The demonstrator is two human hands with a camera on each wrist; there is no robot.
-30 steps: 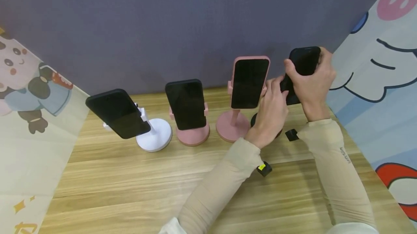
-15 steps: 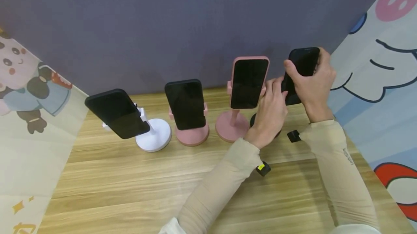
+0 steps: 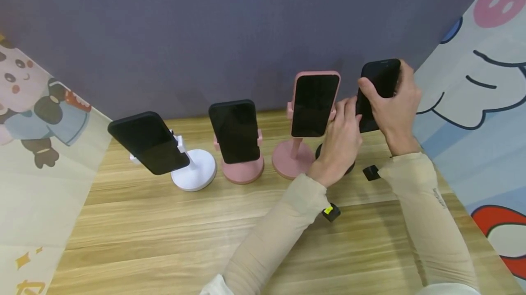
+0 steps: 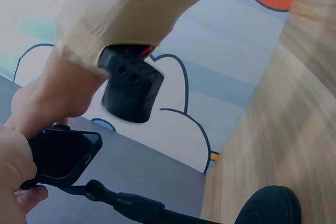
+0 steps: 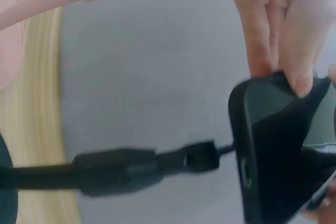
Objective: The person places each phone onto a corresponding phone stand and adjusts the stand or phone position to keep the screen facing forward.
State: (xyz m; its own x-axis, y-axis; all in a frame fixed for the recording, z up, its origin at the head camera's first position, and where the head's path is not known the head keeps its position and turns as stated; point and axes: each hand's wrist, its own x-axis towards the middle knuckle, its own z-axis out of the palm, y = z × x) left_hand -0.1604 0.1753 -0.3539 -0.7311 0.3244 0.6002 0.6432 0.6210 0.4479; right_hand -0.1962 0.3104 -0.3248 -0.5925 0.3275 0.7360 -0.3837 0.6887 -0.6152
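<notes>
A black smartphone (image 3: 380,78) stands tilted at the right end of a row of phones, both hands on it. My right hand (image 3: 396,107) grips it from the right side, thumb across its left edge and fingers round the far edge. My left hand (image 3: 341,135) pinches its lower left edge, thumb on the screen side (image 5: 302,82) and fingers behind. Behind the phone is a black phone stand, its neck (image 4: 139,208) reaching up to the phone's back and its round base (image 4: 270,208) on the table. The holder behind the phone is mostly hidden.
To the left stand a pink-edged phone (image 3: 314,105) on a pink stand, a black phone (image 3: 235,133) on another pink stand, and a black phone (image 3: 148,142) on a white stand (image 3: 195,171). A grey wall rises behind the wooden table (image 3: 164,240).
The black smartphone and my right hand have shifted slightly left. My left hand keeps its hold, and the other phones stay where they were.
</notes>
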